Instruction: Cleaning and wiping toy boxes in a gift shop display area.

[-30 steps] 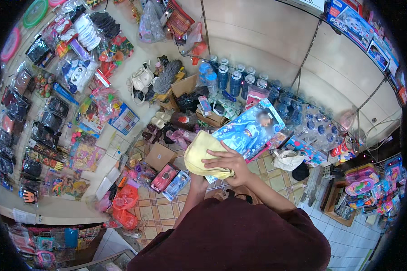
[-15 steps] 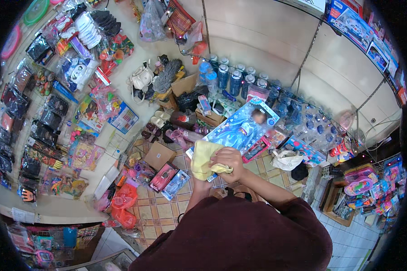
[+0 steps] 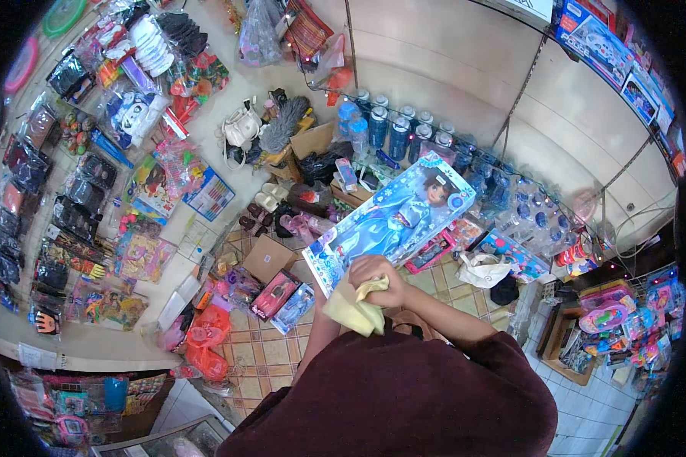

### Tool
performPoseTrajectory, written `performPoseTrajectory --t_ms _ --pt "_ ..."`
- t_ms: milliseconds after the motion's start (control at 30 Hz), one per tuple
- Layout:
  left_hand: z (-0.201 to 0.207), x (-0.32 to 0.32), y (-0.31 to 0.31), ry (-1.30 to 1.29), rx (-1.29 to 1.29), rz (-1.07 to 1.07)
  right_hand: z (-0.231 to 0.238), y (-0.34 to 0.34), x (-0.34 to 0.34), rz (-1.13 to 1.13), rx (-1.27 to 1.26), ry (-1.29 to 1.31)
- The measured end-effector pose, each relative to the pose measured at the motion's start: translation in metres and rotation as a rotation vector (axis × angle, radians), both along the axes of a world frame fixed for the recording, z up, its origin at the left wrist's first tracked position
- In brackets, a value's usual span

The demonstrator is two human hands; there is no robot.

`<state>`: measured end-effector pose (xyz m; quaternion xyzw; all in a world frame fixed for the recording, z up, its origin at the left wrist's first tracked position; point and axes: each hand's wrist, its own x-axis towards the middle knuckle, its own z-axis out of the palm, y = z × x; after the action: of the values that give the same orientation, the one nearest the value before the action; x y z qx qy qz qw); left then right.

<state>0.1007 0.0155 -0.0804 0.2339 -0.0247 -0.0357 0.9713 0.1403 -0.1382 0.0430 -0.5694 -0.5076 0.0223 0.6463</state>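
A long blue doll box [image 3: 381,228], with a doll in a blue dress behind its window, is held up at a slant before me. My left hand [image 3: 324,311] grips it at the lower end; the fingers are hidden behind the box and a cloth. My right hand [image 3: 376,279] is closed on a pale yellow cloth [image 3: 352,311], bunched in the fist. Part of the cloth hangs below the hand, over the near end of the box.
On the tiled floor stand small doll boxes [image 3: 274,295], a brown carton [image 3: 268,259] and red plastic bags [image 3: 208,344]. Blue bottles [image 3: 399,137] line the wall beyond. Packaged goods hang at the left, and a wooden crate [image 3: 565,343] is at the right.
My right hand has drawn the cloth down toward me, uncovering more of the box's lower end. The box has shifted slightly, its lower end to the left.
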Motion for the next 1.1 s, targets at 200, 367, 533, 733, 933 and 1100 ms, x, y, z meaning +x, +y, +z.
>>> performPoseTrajectory --t_ms 200,367,533,733,933,1100 --pt "0.064 0.007 -0.009 0.078 -0.148 -0.039 0.009 -0.025 0.003 0.361 0.34 0.675" --pt "0.051 0.005 -0.009 0.212 0.015 0.135 0.074 -0.043 -0.003 -0.041 0.674 1.379" --pt "0.06 0.001 -0.015 0.198 -0.023 0.15 0.068 -0.1 0.02 -0.42 0.826 0.986" --pt "0.054 0.002 -0.017 0.231 0.067 0.185 0.038 -0.173 0.073 -1.146 0.19 0.504" --pt "0.052 0.0 -0.019 0.165 0.11 0.155 0.036 -0.128 0.067 -1.239 -0.671 -0.26" --pt "0.032 0.003 -0.007 0.089 0.147 0.158 -0.006 -0.132 0.073 -1.18 -0.312 0.052"
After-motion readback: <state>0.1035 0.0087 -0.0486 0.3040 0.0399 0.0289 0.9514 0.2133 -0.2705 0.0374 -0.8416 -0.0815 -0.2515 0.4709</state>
